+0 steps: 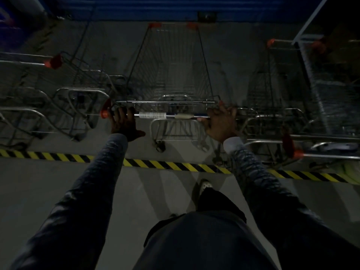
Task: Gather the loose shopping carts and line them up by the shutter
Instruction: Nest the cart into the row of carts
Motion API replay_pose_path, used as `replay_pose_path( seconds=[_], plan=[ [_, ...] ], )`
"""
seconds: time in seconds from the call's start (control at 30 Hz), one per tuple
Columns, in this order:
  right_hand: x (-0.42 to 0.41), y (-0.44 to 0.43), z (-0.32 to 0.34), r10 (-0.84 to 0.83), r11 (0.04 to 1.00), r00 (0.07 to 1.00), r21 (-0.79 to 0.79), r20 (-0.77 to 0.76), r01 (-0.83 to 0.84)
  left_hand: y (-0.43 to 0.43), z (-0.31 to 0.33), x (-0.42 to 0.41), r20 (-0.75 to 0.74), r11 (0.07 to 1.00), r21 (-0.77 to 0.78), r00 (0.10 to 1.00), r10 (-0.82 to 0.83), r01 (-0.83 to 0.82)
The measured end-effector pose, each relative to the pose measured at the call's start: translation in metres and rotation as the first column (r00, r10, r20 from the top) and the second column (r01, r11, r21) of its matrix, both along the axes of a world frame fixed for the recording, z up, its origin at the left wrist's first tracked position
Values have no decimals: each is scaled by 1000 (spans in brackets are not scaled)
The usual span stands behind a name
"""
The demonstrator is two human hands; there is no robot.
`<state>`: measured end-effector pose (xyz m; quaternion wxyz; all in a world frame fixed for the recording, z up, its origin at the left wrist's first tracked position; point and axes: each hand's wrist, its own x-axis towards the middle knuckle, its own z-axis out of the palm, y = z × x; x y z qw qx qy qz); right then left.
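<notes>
A wire shopping cart (171,71) with orange corner caps stands straight ahead, its nose pointing at the blue shutter (165,8). My left hand (123,123) grips the left end of the cart's handle bar (155,115), beside the orange end cap. My right hand (220,123) grips the right end of the same bar. Both arms are stretched forward. More carts (64,94) stand nested at the left, and another cart (276,84) stands at the right.
A yellow and black hazard stripe (175,165) crosses the grey concrete floor just behind the cart's rear wheels. One shoe (204,187) shows below the stripe. A pale metal frame (309,26) rises at the upper right. The scene is dim.
</notes>
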<state>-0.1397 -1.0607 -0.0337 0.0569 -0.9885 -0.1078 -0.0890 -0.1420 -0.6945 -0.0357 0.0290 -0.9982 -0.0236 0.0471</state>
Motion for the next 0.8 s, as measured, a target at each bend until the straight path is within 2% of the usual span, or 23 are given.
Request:
replay_pose_path(
  seconds=[0.1,0.2,0.4,0.5,0.57,0.63,0.7,0.8],
  plan=[
    [42,15,1,31,999,999,-12,-11,-31,12,5,44,0,999,20,999,41,-41],
    [84,34,0,29,998,999,65,-28,-27,25,12,97,-57,997,-10,995,81,-82],
    [191,72,-5,-8,1000,998,16,-57,9,60,19,211,-92,995,-30,992,90,-93],
    [255,107,-1,-37,999,990,-24,-137,34,89,16,273,-85,994,-28,991,99,-102],
    [298,127,7,-73,997,977,2,-199,75,108,14,318,-95,991,-88,991,97,-105],
    [345,149,12,-121,993,965,-12,-232,122,128,9,366,-40,990,-113,996,81,-85],
    [389,170,13,-143,990,934,-43,-328,137,150,6,405,-25,992,-112,998,60,-63],
    [440,202,11,-162,985,913,-4,-374,173,183,3,456,-41,991,-121,997,59,-64]
  ],
)
